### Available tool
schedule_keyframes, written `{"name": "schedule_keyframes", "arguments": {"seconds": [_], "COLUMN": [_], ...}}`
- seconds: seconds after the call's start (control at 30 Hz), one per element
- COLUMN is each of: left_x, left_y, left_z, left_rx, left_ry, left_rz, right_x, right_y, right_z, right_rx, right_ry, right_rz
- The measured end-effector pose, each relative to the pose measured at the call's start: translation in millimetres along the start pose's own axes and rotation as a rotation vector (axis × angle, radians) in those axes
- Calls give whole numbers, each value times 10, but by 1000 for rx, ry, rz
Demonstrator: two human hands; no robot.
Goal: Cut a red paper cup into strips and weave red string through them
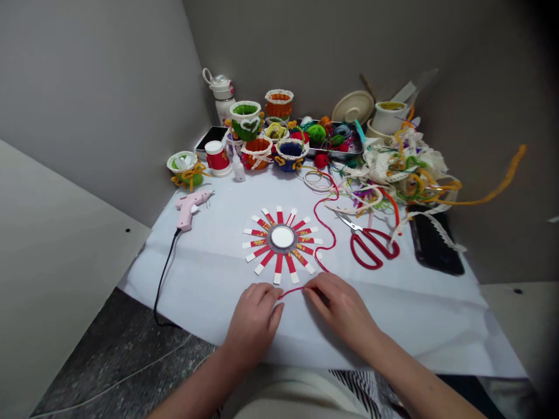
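Note:
A flattened paper cup (282, 237) lies on the white table, its red and white strips spread around a round white centre. Just below it, my left hand (257, 314) pinches the end of a red yarn (335, 235). To its right, my right hand (338, 302) pinches the same yarn, and a short piece spans the gap between my fingers. From my right hand the yarn winds up the table to a small red ball (321, 161). Neither hand touches the cup.
Red-handled scissors (371, 247) and a black phone (437, 238) lie right. A pink glue gun (187, 210) with a cable is left. Behind stand decorated cups (291, 156), a glue bottle (238, 166), a yarn tray (358, 145) and a lace pile (408, 166).

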State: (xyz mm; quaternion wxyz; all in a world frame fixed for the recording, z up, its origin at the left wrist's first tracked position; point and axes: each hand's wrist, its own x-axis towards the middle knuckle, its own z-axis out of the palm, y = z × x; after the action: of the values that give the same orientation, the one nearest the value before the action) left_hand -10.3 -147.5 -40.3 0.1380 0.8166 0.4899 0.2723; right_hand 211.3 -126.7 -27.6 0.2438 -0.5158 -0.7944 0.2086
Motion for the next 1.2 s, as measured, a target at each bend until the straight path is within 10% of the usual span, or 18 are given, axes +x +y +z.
{"name": "schedule_keyframes", "arguments": {"seconds": [0.73,1.2], "left_x": [1170,1120], "left_y": [-598,-498], "left_z": [-323,-264], "left_rx": [-25,5], "left_ry": [-386,-370], "left_rz": [264,189], "right_x": [193,283], "right_y": [-77,-58], "right_z": [65,116], "right_rx": [-263,-327], "right_ry": [-2,126], "right_rz": [-186,-186]}}
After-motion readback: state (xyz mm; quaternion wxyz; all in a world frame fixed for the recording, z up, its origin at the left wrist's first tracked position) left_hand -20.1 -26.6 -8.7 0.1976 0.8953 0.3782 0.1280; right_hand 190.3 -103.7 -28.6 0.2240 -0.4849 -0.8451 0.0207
